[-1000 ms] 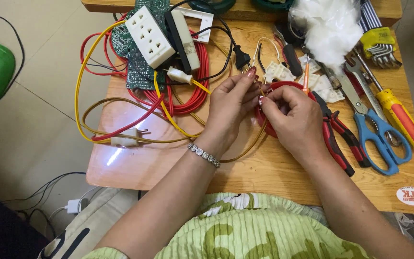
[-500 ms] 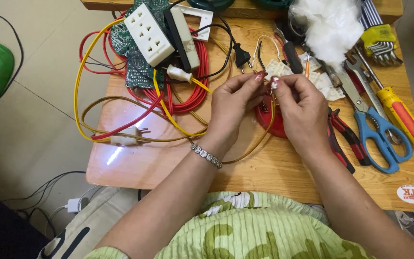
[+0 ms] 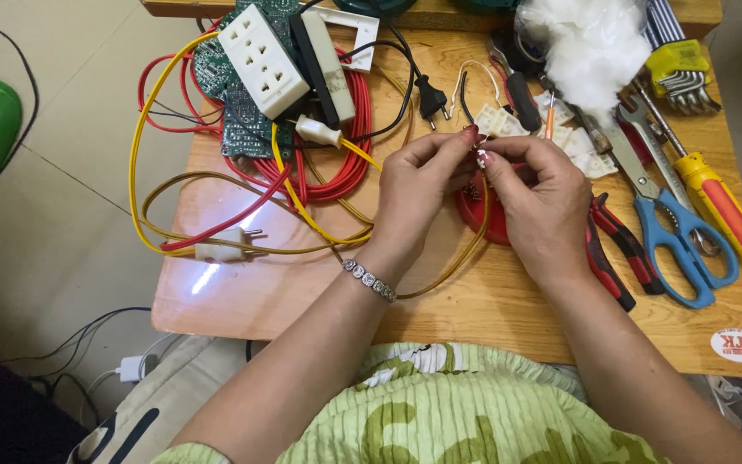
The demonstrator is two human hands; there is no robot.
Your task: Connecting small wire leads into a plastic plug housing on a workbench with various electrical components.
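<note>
My left hand [image 3: 418,193] and my right hand [image 3: 536,202] meet fingertip to fingertip over the middle of a small wooden table [image 3: 302,283]. Both pinch a tiny white part [image 3: 480,155] at the end of a brownish-yellow wire [image 3: 448,271] that loops down under my left wrist. A bead bracelet [image 3: 369,279] circles that wrist. Under my right hand lies a round red object [image 3: 484,219], mostly hidden.
Red and yellow wire coils [image 3: 337,163], a white socket block [image 3: 262,58], a green circuit board [image 3: 246,120], a white plug [image 3: 221,251] and a black plug [image 3: 428,93] fill the left. Blue scissors [image 3: 684,236], red pliers [image 3: 616,245], a screwdriver [image 3: 719,202] and cotton wool [image 3: 594,43] lie right.
Both hands have lifted slightly off the red object and come closer at the fingertips, now pinching the small white part higher up. The rest of the table looks the same.
</note>
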